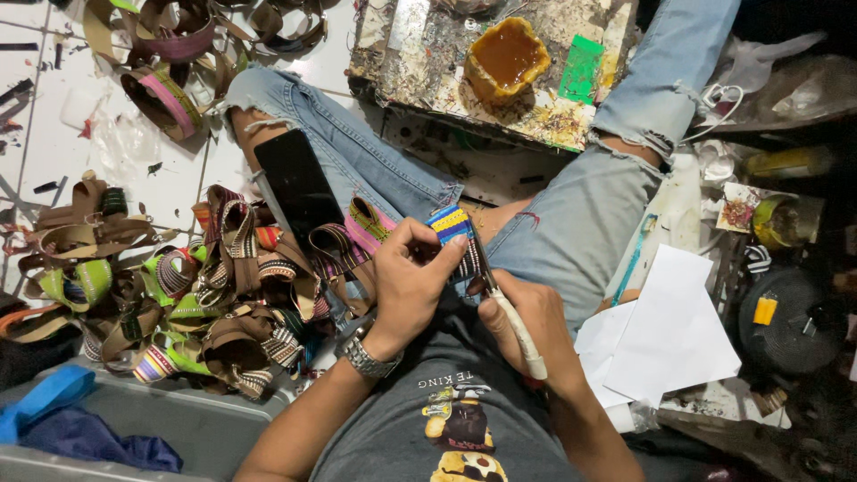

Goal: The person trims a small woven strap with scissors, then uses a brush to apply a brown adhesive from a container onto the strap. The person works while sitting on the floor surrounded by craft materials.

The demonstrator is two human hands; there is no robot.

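Observation:
I sit on the floor in torn jeans. My left hand, a metal watch on its wrist, pinches a small woven strap piece with blue, yellow and striped bands, held over my lap. My right hand grips a thin white-handled tool whose tip points up at the strap's edge. A black phone lies on my left thigh.
A heap of looped brown and colourful woven straps lies on the floor at left. A stained board ahead carries an amber glue cup and a green scraper. White paper sheets and cans sit at right; a grey bin sits lower left.

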